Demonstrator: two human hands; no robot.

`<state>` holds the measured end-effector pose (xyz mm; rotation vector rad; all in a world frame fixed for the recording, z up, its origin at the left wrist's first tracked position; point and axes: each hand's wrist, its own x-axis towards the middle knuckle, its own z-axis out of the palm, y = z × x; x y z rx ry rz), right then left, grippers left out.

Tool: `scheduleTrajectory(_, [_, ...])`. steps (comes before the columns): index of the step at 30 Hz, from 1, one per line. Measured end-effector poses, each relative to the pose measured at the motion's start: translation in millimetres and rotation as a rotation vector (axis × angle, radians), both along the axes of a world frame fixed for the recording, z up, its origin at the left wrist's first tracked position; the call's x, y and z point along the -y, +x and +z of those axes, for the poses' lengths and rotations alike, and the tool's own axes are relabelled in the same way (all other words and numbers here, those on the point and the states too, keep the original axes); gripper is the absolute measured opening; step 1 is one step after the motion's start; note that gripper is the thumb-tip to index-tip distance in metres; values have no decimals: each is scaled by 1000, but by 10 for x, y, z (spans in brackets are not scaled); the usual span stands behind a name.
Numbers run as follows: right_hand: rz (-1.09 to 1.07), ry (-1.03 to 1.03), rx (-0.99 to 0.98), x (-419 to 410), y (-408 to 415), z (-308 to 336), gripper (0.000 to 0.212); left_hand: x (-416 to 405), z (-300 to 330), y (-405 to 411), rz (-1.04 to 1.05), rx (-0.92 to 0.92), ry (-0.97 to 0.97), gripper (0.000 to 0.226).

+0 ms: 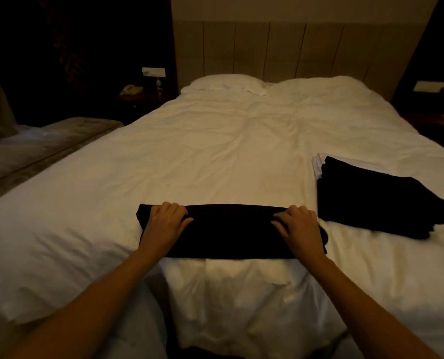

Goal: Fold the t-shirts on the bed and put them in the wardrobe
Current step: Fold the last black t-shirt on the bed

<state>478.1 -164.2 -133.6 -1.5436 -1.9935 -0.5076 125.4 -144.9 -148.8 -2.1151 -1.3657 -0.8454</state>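
Observation:
A black t-shirt (230,231), folded into a long band, lies across the white duvet (202,151) near the foot of the bed. My left hand (165,224) grips the band's far edge at its left end, fingers curled over the fold. My right hand (300,225) grips the far edge at the right end in the same way. To the right lies a stack of folded t-shirts (376,200), black ones on top and white ones (319,164) showing underneath. No wardrobe is in view.
Pillows (226,84) lie at the padded headboard (280,50). A dark bedside table with a telephone (130,89) and a small bottle stands at the left. A beige couch (47,143) runs along the bed's left side.

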Motion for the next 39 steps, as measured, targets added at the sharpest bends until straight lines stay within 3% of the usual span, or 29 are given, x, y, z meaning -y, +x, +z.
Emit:
scheduleTrajectory(3, [51,-88,-9,225,49,-242,43,181,-234,-52,-39,-16,-33,52])
scheduleTrajectory(7, [62,-159,-57,396,92,-301,45,323,-348,-95,-89,-13,-111,28])
scheduleTrajectory(9, [65,-185,-36,404,107,-260,42,349,-316,-62,-134,-14,-139,37])
scheduleTrajectory(12, [45,-236,10,402,122,-169,19,347,-196,39,-204,-84,-181,57])
scheduleTrajectory(17, [-57,-213,37,503,164,-160,20,336,-139,180,-248,-52,-313,26])
scheduleTrajectory(22, [-68,-120,-8,625,285,-284,10,436,-238,174,-289,-71,-345,23])
scheduleTrajectory(25, [-63,-104,-153,652,369,-311,12,522,-200,230,-265,32,-374,45])
scheduleTrajectory(27, [-103,-117,-405,685,385,-318,15,521,-129,364,-266,87,-384,48])
scheduleTrajectory(30, [-277,-103,-812,720,368,-358,35,410,11,752,-278,73,-450,55])
scheduleTrajectory(32, [-346,-119,-952,728,339,-385,51,298,81,1056,-304,58,-539,63])
scheduleTrajectory(34, [-362,-144,-961,715,336,-408,53,184,131,1348,-331,35,-594,65])
scheduleTrajectory(39, [-393,-220,-832,661,390,-433,34,-152,178,2050,-356,6,-673,49])
